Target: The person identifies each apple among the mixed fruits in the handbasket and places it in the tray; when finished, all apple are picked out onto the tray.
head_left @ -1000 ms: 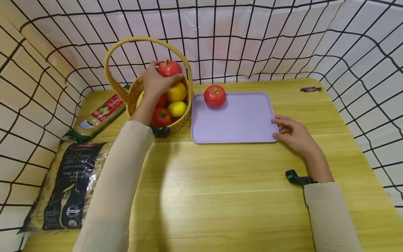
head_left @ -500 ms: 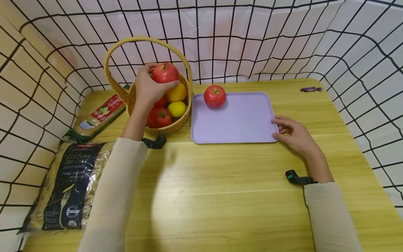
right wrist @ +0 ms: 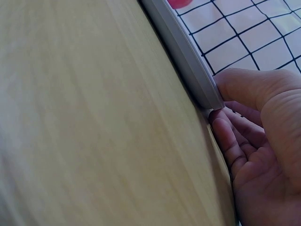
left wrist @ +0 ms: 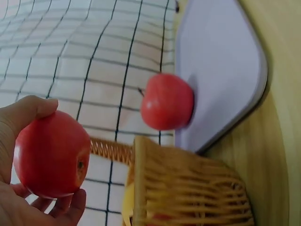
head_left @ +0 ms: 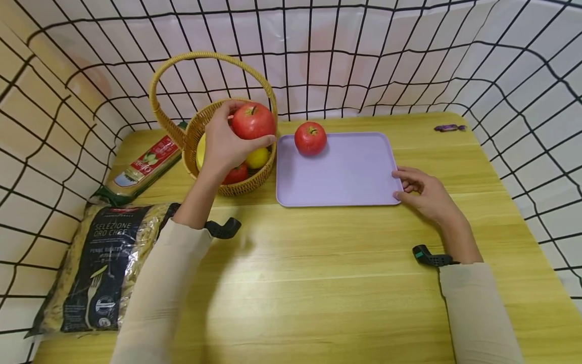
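In the head view my left hand [head_left: 221, 144] grips a red apple [head_left: 254, 121], held above the wicker basket [head_left: 243, 188] and under its tall handle. The left wrist view shows the thumb on one side of this apple [left wrist: 51, 155] and curled fingers on the other. Lemons [head_left: 257, 158] and other red fruit show in the basket, partly hidden by the hand. Another apple [head_left: 310, 139] sits at the back left of the lilac tray [head_left: 341, 177]. At the tray's right edge, my right hand [head_left: 425, 194] pinches the rim, thumb on top and fingertips below.
Left of the basket lies a long pasta packet [head_left: 147, 164] with a red label. A large bag of penne [head_left: 104, 268] is nearer on the left. A purple-wrapped candy [head_left: 450, 128] lies at the back right. Black grid netting [head_left: 336, 65] over white sheeting surrounds the table.
My left hand has lifted the apple off the basket's fruit and brought it nearer and slightly right. The right hand and tray have stayed in place.
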`<state>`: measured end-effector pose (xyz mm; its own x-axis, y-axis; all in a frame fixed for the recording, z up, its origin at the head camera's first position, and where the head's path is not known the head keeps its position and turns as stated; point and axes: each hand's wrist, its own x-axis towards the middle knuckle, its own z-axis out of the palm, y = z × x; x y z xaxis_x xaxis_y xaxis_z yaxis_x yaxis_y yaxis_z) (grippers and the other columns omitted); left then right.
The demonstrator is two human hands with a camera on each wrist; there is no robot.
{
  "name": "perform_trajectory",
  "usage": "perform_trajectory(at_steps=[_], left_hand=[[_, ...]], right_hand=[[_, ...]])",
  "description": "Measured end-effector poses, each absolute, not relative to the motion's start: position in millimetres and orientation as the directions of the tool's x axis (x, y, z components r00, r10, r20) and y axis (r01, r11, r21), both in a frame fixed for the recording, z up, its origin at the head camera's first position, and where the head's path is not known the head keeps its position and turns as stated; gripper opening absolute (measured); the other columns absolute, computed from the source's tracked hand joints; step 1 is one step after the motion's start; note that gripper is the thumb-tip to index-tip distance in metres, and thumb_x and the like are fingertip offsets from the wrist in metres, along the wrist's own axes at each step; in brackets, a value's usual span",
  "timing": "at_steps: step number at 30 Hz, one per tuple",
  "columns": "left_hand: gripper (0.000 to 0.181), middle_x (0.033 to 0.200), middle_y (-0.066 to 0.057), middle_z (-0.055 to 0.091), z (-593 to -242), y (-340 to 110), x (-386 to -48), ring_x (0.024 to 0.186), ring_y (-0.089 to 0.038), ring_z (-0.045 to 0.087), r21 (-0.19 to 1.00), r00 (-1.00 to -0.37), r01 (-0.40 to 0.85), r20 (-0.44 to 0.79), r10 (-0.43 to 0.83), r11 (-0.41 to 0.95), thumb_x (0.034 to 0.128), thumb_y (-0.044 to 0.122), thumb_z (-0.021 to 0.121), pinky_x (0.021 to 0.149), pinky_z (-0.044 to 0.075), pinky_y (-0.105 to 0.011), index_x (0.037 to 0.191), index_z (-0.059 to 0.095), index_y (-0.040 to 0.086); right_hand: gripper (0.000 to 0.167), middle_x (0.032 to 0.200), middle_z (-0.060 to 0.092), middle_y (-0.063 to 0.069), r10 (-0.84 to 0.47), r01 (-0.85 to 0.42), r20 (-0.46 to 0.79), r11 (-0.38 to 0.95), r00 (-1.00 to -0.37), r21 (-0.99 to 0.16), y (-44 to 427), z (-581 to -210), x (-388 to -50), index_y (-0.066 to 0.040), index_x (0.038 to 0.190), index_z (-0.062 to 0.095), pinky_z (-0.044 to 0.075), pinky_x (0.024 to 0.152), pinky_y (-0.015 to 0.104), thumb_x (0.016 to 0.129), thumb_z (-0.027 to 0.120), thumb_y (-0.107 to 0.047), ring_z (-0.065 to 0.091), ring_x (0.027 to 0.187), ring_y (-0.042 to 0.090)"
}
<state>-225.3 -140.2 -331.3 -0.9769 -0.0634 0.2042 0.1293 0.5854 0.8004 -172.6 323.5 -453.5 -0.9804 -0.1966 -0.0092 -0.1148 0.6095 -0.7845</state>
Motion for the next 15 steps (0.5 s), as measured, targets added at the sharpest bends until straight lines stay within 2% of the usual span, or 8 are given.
perform_trajectory(at_steps=[4, 9, 15], left_hand=[[0.087, 0.137, 0.001, 0.054, -328.6, -128.4, -215.3, 0.121, -0.014, 0.054, 0.786, -0.972, 0.179, 0.235, -0.018, 0.592, 0.0666, 0.051, 0.092, 0.099, 0.053, -0.033, 0.139, 0.054, 0.021], [0.089, 0.140, 0.005, 0.054, -326.1, -109.4, -204.3, 0.124, -0.013, 0.052, 0.774, -0.978, 0.187, 0.206, 0.039, 0.605, 0.0667, 0.055, 0.091, 0.096, 0.055, -0.034, 0.141, 0.052, 0.025], [0.086, 0.138, 0.004, 0.059, -335.5, -77.5, -201.1, 0.120, -0.014, 0.057, 0.837, -0.976, 0.217, 0.180, 0.120, 0.503, 0.0671, 0.053, 0.093, 0.096, 0.057, -0.035, 0.140, 0.055, 0.026]], right_hand=[[0.048, 0.158, 0.045, 0.014, -0.193, -0.113, -0.007, 0.602, -0.981, -0.790, 322.2, -453.4, -173.1, -0.005, 0.140, 0.062, 0.041, 0.076, 0.008, 0.095, 0.075, -0.010, 0.049, 0.095, 0.010], [0.048, 0.158, 0.045, 0.014, -0.194, -0.112, -0.009, 0.602, -0.981, -0.791, 321.2, -453.9, -173.5, -0.005, 0.140, 0.062, 0.042, 0.076, 0.009, 0.095, 0.075, -0.011, 0.049, 0.094, 0.010], [0.050, 0.160, 0.043, 0.013, -0.189, -0.101, -0.028, 0.637, -0.982, -0.764, 324.4, -453.2, -172.9, -0.006, 0.143, 0.061, 0.040, 0.077, 0.007, 0.095, 0.075, -0.013, 0.048, 0.097, 0.012]])
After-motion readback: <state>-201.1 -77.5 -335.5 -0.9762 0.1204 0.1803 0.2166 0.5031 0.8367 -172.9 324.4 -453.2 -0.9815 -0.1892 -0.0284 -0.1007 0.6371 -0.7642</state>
